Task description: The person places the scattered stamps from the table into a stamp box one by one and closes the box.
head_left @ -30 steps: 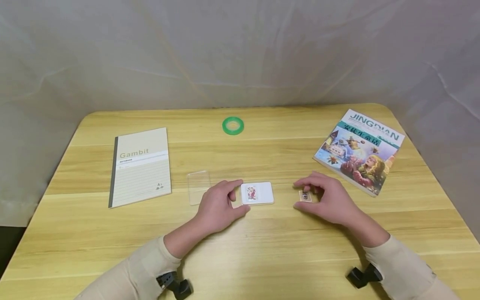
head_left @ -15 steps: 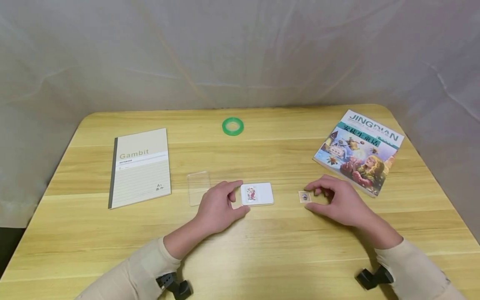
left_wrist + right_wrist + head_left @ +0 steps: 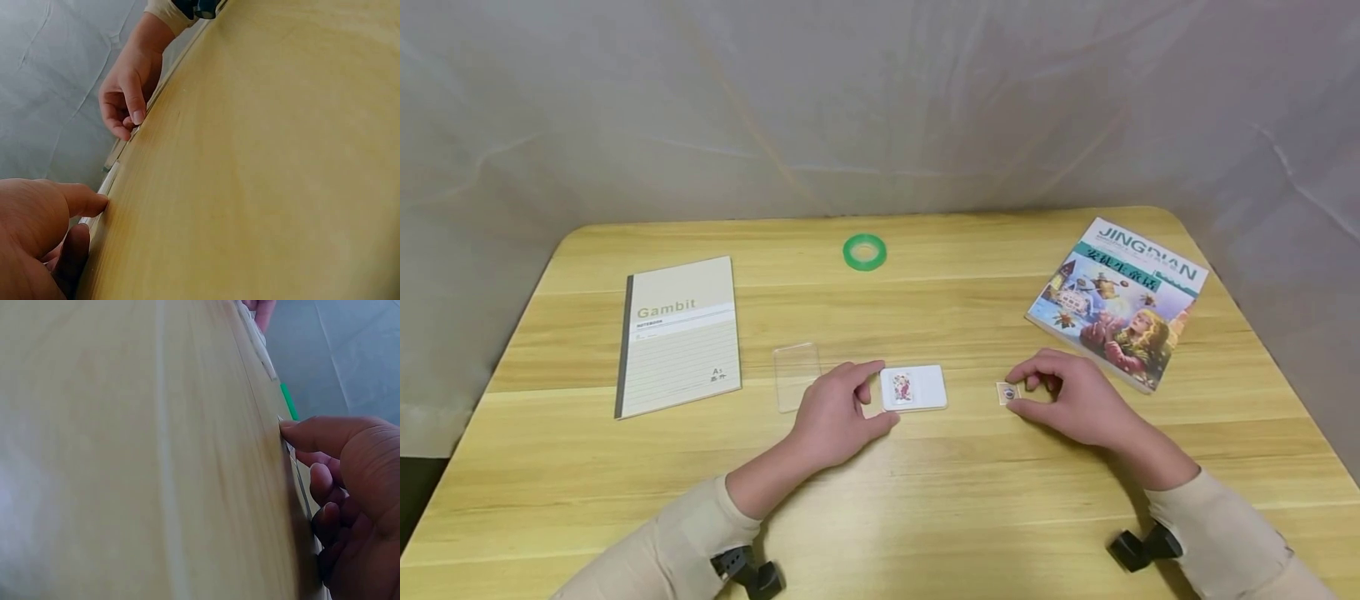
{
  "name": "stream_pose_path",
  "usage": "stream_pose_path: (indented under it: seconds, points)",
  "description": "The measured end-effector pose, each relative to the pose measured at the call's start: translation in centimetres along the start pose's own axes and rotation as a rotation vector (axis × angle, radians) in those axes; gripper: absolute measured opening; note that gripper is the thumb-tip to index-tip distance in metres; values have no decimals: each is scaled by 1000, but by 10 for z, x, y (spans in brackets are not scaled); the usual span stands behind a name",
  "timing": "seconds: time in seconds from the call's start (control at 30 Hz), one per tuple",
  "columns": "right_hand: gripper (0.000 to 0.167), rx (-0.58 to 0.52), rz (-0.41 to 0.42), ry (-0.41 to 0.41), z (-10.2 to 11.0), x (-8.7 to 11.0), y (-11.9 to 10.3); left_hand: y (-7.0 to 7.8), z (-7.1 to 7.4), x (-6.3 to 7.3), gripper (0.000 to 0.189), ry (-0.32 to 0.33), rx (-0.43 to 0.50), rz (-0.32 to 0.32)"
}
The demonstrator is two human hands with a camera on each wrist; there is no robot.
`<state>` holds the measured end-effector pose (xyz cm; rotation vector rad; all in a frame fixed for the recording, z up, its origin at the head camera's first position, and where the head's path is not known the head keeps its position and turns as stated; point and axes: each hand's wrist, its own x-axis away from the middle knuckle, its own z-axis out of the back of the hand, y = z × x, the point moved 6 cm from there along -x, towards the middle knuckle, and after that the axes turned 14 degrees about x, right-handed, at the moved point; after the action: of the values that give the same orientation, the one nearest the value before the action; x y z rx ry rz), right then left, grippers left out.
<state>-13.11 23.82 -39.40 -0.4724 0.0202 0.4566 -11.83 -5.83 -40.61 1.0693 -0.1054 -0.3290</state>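
A shallow clear box point(image 3: 931, 386) filled with white lies mid-table, a small figure-printed picture card point(image 3: 902, 388) on its left half. My left hand point(image 3: 837, 414) holds the box at its left end, index finger at the far corner and thumb at the near one. To the right, a small square stamp-like card point(image 3: 1004, 394) with a dark motif lies flat. My right hand point(image 3: 1081, 406) has thumb and index finger at its right corners, the other fingers curled behind. The right wrist view shows the thumb tip right at the thin edge, low over the wood.
A transparent lid-like piece point(image 3: 796, 375) lies left of the left hand, partly behind it. A Gambit notebook point(image 3: 681, 342) is at the left, a green tape roll point(image 3: 853, 252) at the back, and a storybook point(image 3: 1120, 312) at the right.
My right hand has drawn back to the right, uncovering most of the small square card, then moved slightly back toward it. The left hand stays in place on the box.
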Motion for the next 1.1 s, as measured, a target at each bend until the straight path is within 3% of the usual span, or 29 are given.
stream_pose_path:
  seconds: [0.33,1.1]
  points:
    - [20,-18,-4,-8,-2,0,0,1,0,1,64,0,0,1]
    - [25,-97,78,50,2,2,-6,2,0,0,63,4,0,-14]
